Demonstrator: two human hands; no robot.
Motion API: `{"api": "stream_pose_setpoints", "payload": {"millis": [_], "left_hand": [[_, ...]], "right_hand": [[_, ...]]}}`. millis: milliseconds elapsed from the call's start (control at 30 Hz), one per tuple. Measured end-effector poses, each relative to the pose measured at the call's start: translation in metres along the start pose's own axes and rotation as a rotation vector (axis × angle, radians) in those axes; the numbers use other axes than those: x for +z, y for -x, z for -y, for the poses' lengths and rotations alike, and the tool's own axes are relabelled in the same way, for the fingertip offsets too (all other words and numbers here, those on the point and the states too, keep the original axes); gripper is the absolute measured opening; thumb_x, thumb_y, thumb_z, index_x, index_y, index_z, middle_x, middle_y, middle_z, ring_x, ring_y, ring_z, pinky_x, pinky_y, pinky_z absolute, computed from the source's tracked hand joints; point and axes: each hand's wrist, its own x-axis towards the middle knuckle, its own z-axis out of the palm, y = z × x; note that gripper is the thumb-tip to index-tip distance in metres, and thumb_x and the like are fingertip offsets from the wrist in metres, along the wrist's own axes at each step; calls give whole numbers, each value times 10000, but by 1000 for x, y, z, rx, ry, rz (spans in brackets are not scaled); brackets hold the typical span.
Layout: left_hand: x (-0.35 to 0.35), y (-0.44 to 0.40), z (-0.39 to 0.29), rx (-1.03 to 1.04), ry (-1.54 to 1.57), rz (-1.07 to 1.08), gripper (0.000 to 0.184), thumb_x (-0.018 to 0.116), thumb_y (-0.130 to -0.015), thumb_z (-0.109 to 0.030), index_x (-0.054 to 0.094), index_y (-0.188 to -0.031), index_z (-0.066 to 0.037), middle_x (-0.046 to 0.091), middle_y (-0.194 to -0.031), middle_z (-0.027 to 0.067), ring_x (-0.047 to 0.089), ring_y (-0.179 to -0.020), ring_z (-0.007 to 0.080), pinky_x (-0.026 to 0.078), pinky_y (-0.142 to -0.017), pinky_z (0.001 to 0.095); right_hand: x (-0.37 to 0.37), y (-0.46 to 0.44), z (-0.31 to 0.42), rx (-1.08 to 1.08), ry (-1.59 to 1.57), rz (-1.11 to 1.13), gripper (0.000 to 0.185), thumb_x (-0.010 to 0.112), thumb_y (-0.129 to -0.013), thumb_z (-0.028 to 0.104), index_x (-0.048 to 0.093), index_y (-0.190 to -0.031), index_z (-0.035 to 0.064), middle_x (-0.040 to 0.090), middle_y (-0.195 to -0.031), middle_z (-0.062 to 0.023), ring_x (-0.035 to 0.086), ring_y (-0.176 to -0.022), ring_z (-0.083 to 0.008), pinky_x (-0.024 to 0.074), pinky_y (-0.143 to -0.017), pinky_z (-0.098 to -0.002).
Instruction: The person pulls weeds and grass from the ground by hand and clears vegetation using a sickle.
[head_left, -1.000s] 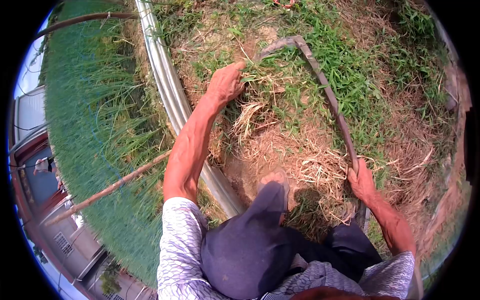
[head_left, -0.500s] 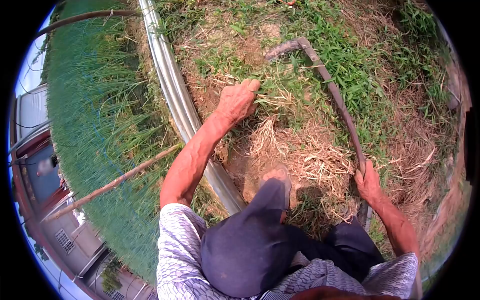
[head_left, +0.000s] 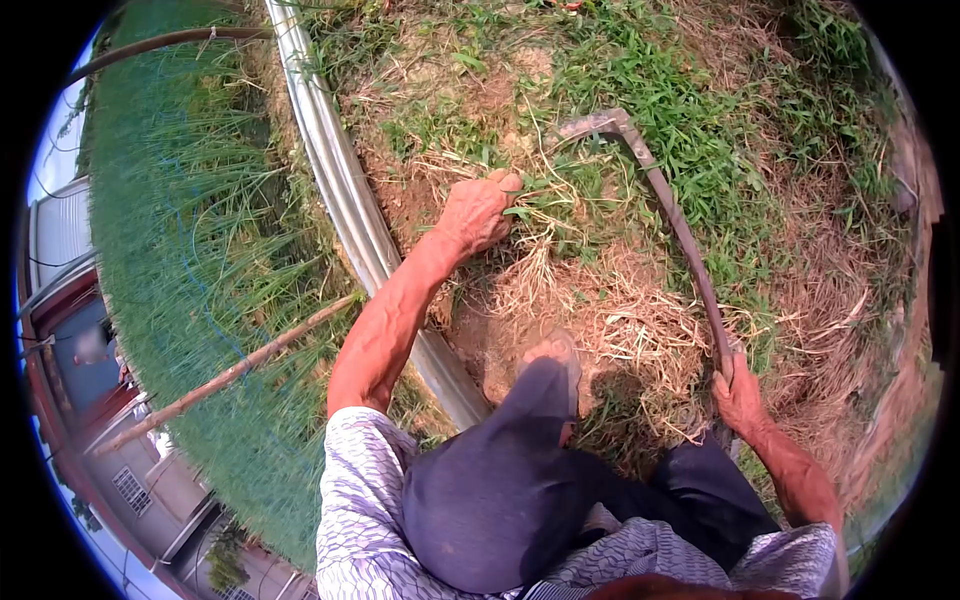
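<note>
My left hand (head_left: 480, 212) is closed in a fist around a tuft of grass (head_left: 545, 205), whose blades stick out to the right of the knuckles. In my right hand (head_left: 738, 392) is the lower end of a long-handled sickle (head_left: 688, 235). Its dark, curved handle runs up and away from me. The soil-smeared blade (head_left: 588, 126) bends left at the top and lies among the green grass, a short way beyond my left hand. Pale dry grass (head_left: 645, 330) is heaped on the ground between my two hands.
Silvery pipes (head_left: 335, 160) run lengthwise along the left side. Beyond them grows a dense bed of thin green plants (head_left: 190, 290), with a wooden pole (head_left: 235, 370) lying across it. My foot (head_left: 552, 352) is on bare soil below my left hand. Buildings stand at the far left.
The sickle blade has come down toward me and slightly right, closer to the grass by my left hand. My right hand has lowered a little; the left still grips the tuft.
</note>
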Motion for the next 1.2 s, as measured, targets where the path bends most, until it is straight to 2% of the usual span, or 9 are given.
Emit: {"api": "stream_pose_setpoints", "payload": {"millis": [200,333,467,500,633,733,800,933,1200], "left_hand": [[-17,27,-13,0,35,41,221,593,-798,-99,482,-989,-85,548,-897,151,603,-734,373,494,-576,445],[-26,8,26,-349,-153,-332,316,619,-744,-22,484,-1029,-36,529,-1059,172,628,-747,390,530,-613,469],[-28,8,49,-515,-233,-351,306,583,-801,-48,495,-1093,-21,511,-1151,226,660,-749,382,562,-575,454],[-25,10,54,-542,-237,-311,244,566,-834,-74,502,-1062,-15,545,-1069,223,665,-721,365,572,-560,445],[-10,15,80,-444,-264,-246,173,550,-858,-102,505,-1000,-15,570,-851,172,657,-731,338,556,-587,416],[-5,16,88,-383,-141,-342,129,539,-856,-94,537,-964,-24,563,-844,187,633,-738,335,532,-620,427],[-9,14,83,-423,-64,-385,83,520,-851,-81,564,-902,-33,563,-824,179,608,-717,324,514,-643,444],[-8,19,73,-390,-95,-246,59,532,-824,-97,561,-837,-46,571,-806,150,613,-718,325,521,-643,422],[3,34,59,-160,-116,-223,176,576,-796,-104,547,-964,-56,581,-833,130,633,-734,338,536,-611,432]], "right_hand": [[7,-53,66,-235,-173,-139,206,548,-923,167,390,-966,43,469,-695,-156,523,-566,-328,438,-522,-423],[18,-84,117,-390,-88,-229,159,515,-928,111,376,-948,37,471,-660,-147,538,-543,-289,419,-487,-413],[28,-81,99,-372,-31,-110,170,505,-922,115,364,-962,27,484,-641,-181,565,-539,-338,414,-470,-446],[27,-83,99,-310,-38,-94,187,505,-926,139,367,-983,25,502,-650,-172,571,-543,-327,427,-478,-438],[19,-91,117,-312,-143,-57,222,492,-931,194,374,-1010,24,531,-684,-191,563,-559,-339,442,-505,-460],[23,-101,131,-306,-159,-196,229,486,-933,209,375,-1012,24,534,-690,-206,554,-565,-358,442,-514,-463],[21,-96,110,-181,-9,-71,254,492,-933,230,375,-1017,21,538,-693,-198,563,-580,-362,444,-527,-454],[15,-51,31,-337,64,-80,216,511,-929,195,389,-1004,33,530,-702,-206,576,-602,-365,454,-553,-459],[22,-99,128,-302,-85,-143,238,521,-936,213,395,-1017,28,515,-699,-215,555,-598,-400,450,-551,-458]]}}
